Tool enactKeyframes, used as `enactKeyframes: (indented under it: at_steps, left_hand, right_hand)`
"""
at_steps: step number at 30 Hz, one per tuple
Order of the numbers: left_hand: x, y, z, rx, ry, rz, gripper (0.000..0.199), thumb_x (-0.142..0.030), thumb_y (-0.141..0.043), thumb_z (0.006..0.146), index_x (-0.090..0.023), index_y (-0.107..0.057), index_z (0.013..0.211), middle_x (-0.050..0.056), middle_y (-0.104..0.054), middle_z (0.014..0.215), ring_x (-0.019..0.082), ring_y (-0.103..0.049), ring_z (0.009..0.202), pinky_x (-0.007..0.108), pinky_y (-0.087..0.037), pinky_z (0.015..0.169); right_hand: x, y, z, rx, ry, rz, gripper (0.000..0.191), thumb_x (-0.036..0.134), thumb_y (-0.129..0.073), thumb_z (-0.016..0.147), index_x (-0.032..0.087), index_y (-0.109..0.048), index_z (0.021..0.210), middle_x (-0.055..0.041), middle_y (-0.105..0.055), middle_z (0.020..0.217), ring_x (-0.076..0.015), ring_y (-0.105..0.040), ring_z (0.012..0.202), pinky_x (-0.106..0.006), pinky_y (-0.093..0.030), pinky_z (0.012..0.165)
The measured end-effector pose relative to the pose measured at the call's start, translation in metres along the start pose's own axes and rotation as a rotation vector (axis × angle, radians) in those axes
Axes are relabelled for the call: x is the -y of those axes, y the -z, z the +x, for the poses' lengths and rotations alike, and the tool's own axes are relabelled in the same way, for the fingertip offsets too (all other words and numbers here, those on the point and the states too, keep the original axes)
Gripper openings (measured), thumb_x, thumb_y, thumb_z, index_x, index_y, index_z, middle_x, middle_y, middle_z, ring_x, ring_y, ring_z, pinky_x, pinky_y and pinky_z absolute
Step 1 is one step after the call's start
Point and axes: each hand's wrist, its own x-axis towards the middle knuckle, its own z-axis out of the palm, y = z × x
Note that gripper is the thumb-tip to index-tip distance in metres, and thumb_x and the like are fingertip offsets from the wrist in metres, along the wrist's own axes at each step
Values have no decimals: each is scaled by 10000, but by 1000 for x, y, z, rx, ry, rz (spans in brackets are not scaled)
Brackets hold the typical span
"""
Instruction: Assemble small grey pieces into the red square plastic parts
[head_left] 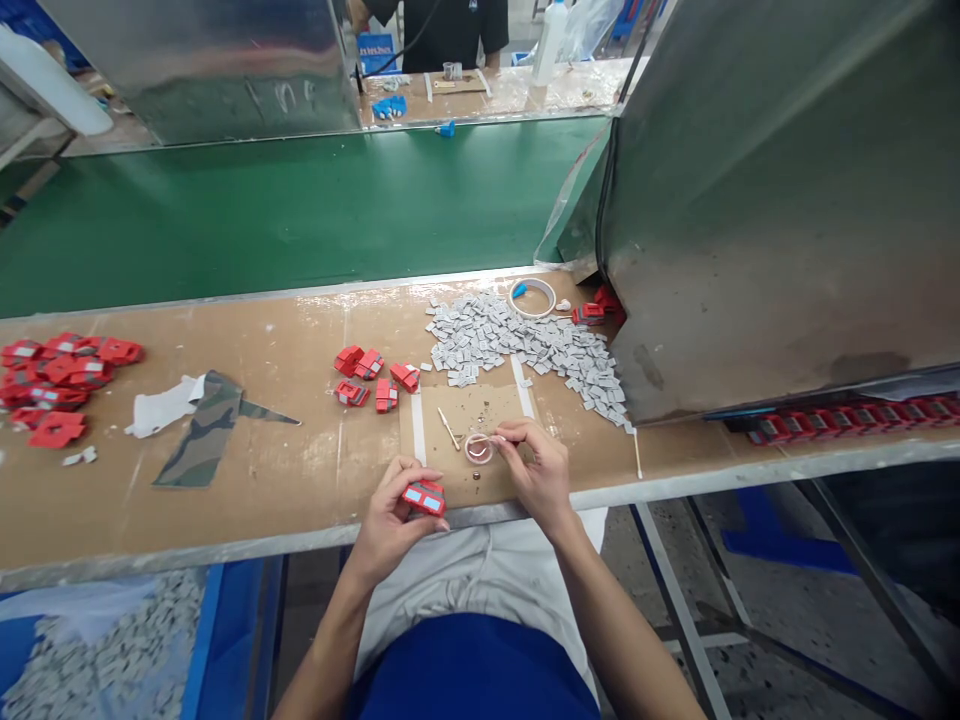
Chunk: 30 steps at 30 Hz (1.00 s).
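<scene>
My left hand [390, 520] is closed around a red toy car body [425, 497] with pale windows, held at the table's front edge. My right hand [534, 468] pinches a thin light stick, its tip at a small round clear cup [478, 449]. That cup stands on a taped board [465, 400], with a second stick [449, 428] lying to its left. Several red car bodies [368, 364] lie left of the board. Behind the board spreads a large pile of small grey pieces [480, 335], with a tape roll [532, 298] at its back edge.
Red parts [67, 375] and a camouflage cloth [199, 430] lie at left. A green belt [300, 215] runs behind the table. A metal housing [765, 220] stands at right, beside a row of red parts [855, 418]. Across the belt is a person [454, 35].
</scene>
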Motion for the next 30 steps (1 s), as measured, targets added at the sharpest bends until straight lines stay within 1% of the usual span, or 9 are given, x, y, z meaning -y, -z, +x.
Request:
enactKeyframes:
  at_steps: [5, 8, 11, 13, 16, 19, 22, 25, 30]
  left_hand:
    - [0, 2, 4, -42, -186, 363, 228, -263, -774, 887, -246, -712, 1106, 50, -648, 1050, 197, -658, 942, 276, -546, 797]
    - [2, 16, 10, -87, -297, 544, 185, -228, -719, 930, -222, -678, 1111, 54, -680, 1038, 201, -672, 933, 298, -545, 820]
    - [-1, 33, 18, -135, -339, 694, 192, -235, -704, 941, -201, -663, 1125, 70, -685, 1039, 232, -669, 948, 350, -548, 836]
    - [-7, 37, 23, -172, -365, 781, 206, -253, -711, 937, -188, -666, 1128, 93, -676, 1071, 265, -654, 989, 407, -543, 875]
    - [-22, 22, 32, -193, -500, 843, 197, -262, -703, 942, -187, -688, 1124, 134, -629, 1201, 313, -590, 1143, 488, -512, 986]
    - [-32, -11, 46, -54, -615, 783, 142, -192, -663, 960, -208, -705, 1094, 112, -636, 1182, 302, -540, 1207, 480, -499, 1033]
    - [-31, -38, 61, 24, -609, 722, 117, -139, -673, 941, -199, -710, 1035, 100, -663, 1097, 298, -548, 1172, 465, -512, 991]
    - [-25, -46, 69, 23, -595, 652, 72, -125, -676, 936, -193, -699, 935, 81, -674, 1007, 282, -576, 1072, 443, -511, 915]
    - [-19, -43, 70, 6, -613, 565, 88, -148, -663, 954, -204, -702, 899, 60, -668, 945, 254, -580, 983, 415, -487, 866]
  right_hand:
    - [-4, 0, -5, 10, -76, -2, 121, 269, -652, 959, 212, -691, 859, -49, -735, 830, -185, -688, 762, -289, -540, 672]
    - [-3, 1, -7, 18, -78, 9, 104, 244, -650, 956, 208, -707, 877, -43, -732, 821, -172, -676, 731, -270, -531, 648]
    - [0, 3, -7, 25, -64, 21, 92, 217, -649, 953, 207, -719, 894, -38, -740, 822, -165, -676, 714, -262, -539, 648]
    - [1, 4, -6, 33, -48, 21, 88, 210, -654, 952, 206, -726, 900, -40, -748, 831, -167, -680, 716, -264, -546, 655]
    - [3, 7, -3, 50, -17, 10, 83, 198, -663, 951, 205, -735, 910, -47, -757, 850, -172, -689, 730, -264, -553, 661]
    - [7, 7, 0, 66, 16, 3, 93, 178, -658, 954, 206, -743, 929, -46, -763, 858, -171, -699, 737, -258, -560, 664]
    - [12, 7, 2, 82, 47, -4, 123, 162, -639, 966, 212, -752, 970, -47, -769, 880, -168, -713, 762, -254, -571, 688]
    - [15, 8, 3, 104, 64, -15, 153, 160, -622, 978, 216, -757, 1021, -58, -778, 937, -171, -732, 819, -258, -583, 736]
    - [17, 10, 3, 126, 50, -49, 143, 174, -616, 984, 213, -753, 996, -59, -769, 906, -176, -725, 805, -266, -574, 713]
